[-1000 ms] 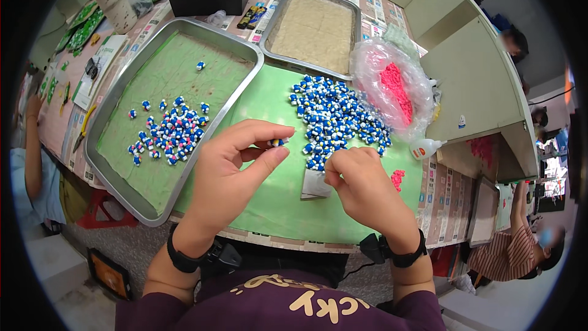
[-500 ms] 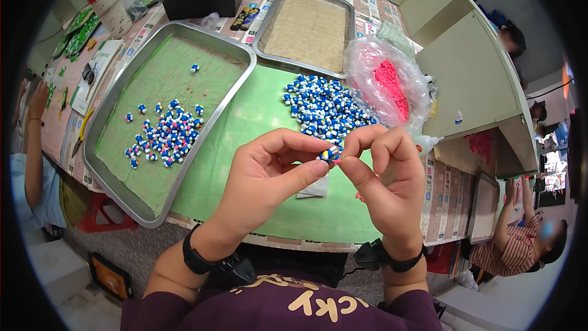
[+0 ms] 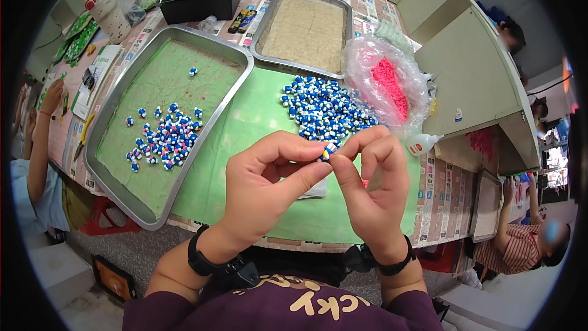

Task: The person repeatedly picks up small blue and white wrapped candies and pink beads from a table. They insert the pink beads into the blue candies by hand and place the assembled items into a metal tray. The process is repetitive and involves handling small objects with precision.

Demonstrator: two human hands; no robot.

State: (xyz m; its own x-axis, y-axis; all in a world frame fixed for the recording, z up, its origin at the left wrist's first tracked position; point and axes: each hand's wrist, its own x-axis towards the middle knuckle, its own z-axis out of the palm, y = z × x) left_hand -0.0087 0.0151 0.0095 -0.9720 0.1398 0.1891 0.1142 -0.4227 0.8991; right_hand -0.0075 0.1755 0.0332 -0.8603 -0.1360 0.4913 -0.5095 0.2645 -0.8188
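Note:
Between the fingertips of my two hands is a tiny blue, white and yellow figurine (image 3: 328, 151). My left hand (image 3: 260, 178) pinches it with thumb and forefinger. The thumb and forefinger of my right hand (image 3: 380, 190) are pressed together against its right side; any pink bit there is hidden. Just beyond my hands lies a pile of similar figurines (image 3: 324, 105) on a green sheet (image 3: 236, 147). More figurines (image 3: 162, 138), some with pink on them, lie in the metal tray (image 3: 246, 67) at left. A white slip (image 3: 316, 190) shows partly beneath my fingers.
A clear plastic bag (image 3: 361, 64) of small pink pieces (image 3: 390, 86) lies right of the pile, beside a white squeeze bottle (image 3: 422, 143). Another metal tray (image 3: 348, 30) stands at the back. Pliers (image 3: 84, 135) rest at far left. Other people sit on both sides.
The pink bit at my right fingertips no longer shows. My right hand has shifted slightly left, and the figurine has turned between my fingers.

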